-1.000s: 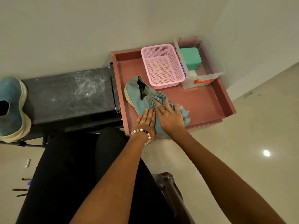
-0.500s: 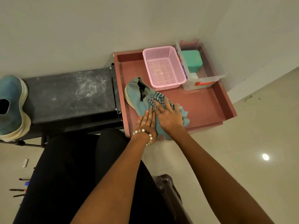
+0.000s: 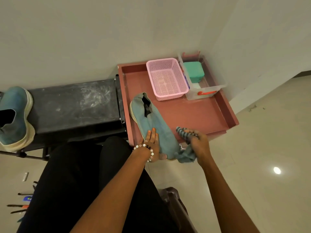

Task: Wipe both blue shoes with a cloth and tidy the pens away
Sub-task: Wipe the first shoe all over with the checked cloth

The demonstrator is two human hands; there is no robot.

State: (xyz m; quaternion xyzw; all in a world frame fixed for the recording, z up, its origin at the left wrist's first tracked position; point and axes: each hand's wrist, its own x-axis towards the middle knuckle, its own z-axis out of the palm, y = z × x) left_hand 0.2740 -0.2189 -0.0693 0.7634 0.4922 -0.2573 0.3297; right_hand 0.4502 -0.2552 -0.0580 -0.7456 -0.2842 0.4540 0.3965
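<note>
Resting flat on blue shoe point(image 3: 154, 125), left hand point(image 3: 152, 143), fingers straight and together, pointing away, thumb tucked near the toe end, not curled round anything. Beaded bracelet point(image 3: 146, 149) on that wrist. Gripping cloth point(image 3: 186, 145), right hand point(image 3: 198, 142), fingers curled round a striped grey-blue bunch, striped end sticking out past the fingertips, plain blue-grey tail hanging below the palm. Cloth off the shoe now, just beside its toe, at the tray's near rim. Shoe lying diagonally in pink-red tray point(image 3: 223, 105), heel toward the far left corner, toe over the near edge, opening with dark tongue facing up, pale sole edge visible on the left side. Second blue shoe point(image 3: 14, 118) well apart, far left, on the end of black bench point(image 3: 74, 103), partly cut off by the frame edge, pale thick sole toward the bench. Bench top scuffed with white marks, butting against the tray's left side. Pink mesh basket point(image 3: 166, 79) in the tray's far part, nothing seen inside. Clear plastic box point(image 3: 207, 84) just right of the basket, touching or nearly, with orange-red handle on the front; teal container point(image 3: 193, 72) inside it. Pens point(image 3: 17, 206) scattered on the floor at lower left, dark thin sticks, some with orange or blue bits, partly hidden behind a black-clothed leg point(image 3: 80, 182); exact count unclear. Small white object point(image 3: 25, 176) on the floor near them, too small to identify. Dark brown chair edge point(image 3: 171, 197) between the forearms. Pale tiled floor point(image 3: 260, 148) at right with a bright light reflection.
</note>
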